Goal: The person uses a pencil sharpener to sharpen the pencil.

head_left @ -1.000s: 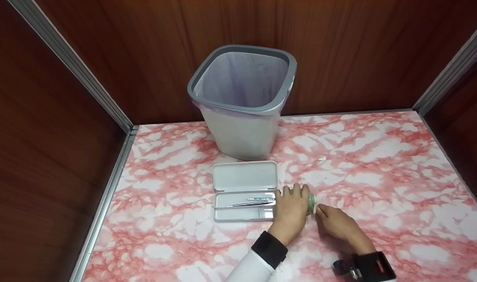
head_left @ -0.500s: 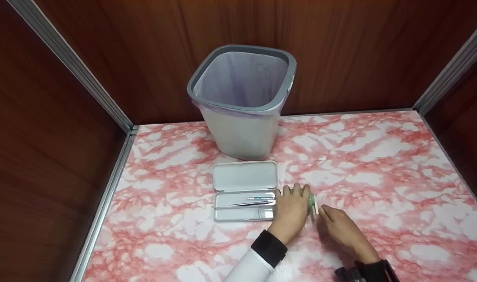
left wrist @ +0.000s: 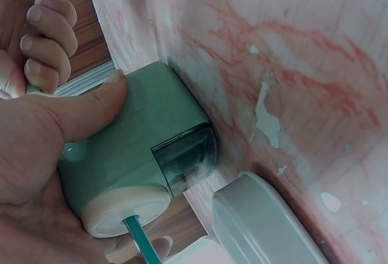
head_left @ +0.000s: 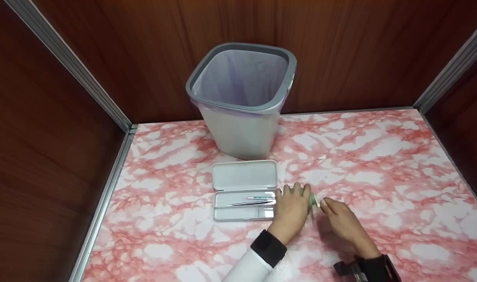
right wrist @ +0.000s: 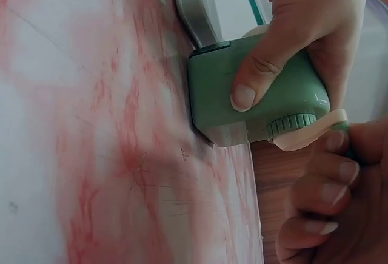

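My left hand [head_left: 291, 207] grips a green pencil sharpener [left wrist: 136, 118] on the tabletop, thumb lying along its body. From its cream-coloured front a teal pencil [left wrist: 143, 240] sticks out, reaching left over the case in the head view. A dark see-through shavings drawer [left wrist: 188, 161] shows on the sharpener. On the opposite end is a cream crank arm [right wrist: 312, 132]; my right hand [head_left: 343, 221] pinches its small green knob [right wrist: 344, 129] between thumb and curled fingers.
An open white pencil case [head_left: 244, 176] lies left of the sharpener, with a slim dark stick-like thing [head_left: 248, 203] across its lower half. Behind it stands a lined wastebasket [head_left: 242, 133] with a grey rim. Brown wood panels [head_left: 340, 58] enclose the marbled table [head_left: 379, 168].
The crank arm has changed angle, and my right hand has shifted slightly right and up with it. My left hand stays in place on the sharpener.
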Available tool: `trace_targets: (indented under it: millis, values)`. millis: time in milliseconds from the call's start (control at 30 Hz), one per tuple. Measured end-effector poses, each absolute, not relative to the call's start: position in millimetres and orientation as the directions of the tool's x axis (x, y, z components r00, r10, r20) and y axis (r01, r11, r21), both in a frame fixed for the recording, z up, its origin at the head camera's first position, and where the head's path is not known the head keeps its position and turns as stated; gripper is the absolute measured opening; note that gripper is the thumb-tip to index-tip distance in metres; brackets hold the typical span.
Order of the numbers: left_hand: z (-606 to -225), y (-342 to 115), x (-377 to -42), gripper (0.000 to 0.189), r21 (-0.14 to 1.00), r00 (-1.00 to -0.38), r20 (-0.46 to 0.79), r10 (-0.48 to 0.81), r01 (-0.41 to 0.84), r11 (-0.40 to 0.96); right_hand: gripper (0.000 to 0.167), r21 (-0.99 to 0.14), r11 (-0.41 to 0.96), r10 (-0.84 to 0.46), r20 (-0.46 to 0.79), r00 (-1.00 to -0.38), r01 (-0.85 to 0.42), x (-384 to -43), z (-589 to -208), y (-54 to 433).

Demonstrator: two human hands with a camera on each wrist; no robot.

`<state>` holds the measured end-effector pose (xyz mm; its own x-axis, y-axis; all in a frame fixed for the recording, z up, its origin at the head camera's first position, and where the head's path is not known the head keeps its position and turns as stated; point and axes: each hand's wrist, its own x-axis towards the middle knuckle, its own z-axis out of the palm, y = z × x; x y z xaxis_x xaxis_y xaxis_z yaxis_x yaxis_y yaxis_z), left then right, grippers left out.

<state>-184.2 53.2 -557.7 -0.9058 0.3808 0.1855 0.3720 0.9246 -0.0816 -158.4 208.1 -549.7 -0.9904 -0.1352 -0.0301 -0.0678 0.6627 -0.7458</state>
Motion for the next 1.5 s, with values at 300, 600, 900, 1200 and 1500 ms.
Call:
trace_targets:
  millis: [300, 600, 900, 1200, 1500]
  values:
    - [-559.3, 51.0, -186.4, 0.060, -0.059, -0.895, 0.227, 0.385, 0.382, 0.922, 0.032, -0.794, 0.604, -0.113, 0.002, -0.994, -0.070, -177.2, -547.6, 206.1]
    - [-564.2, 51.9, -185.9, 0.044, -0.073, -0.861, 0.315, 0.400, 0.398, 0.915, 0.038, -0.819, 0.570, -0.086, 0.012, -0.996, -0.060, -191.9, -551.3, 205.8]
    - [-566.9, 50.9, -186.4, 0.058, -0.070, -0.858, 0.316, 0.405, 0.404, 0.912, 0.044, -0.735, 0.676, -0.107, -0.029, -0.994, -0.052, -201.7, -549.6, 206.2]
    - [-566.3, 51.4, -186.2, 0.065, -0.082, -0.856, 0.308, 0.414, 0.410, 0.908, 0.051, -0.688, 0.726, -0.093, -0.091, -0.991, -0.005, -211.2, -555.3, 206.8]
    - [-565.5, 50.1, -186.8, 0.063, -0.083, -0.860, 0.302, 0.411, 0.406, 0.910, 0.047, -0.677, 0.735, -0.090, -0.074, -0.993, -0.016, -215.7, -567.5, 204.9]
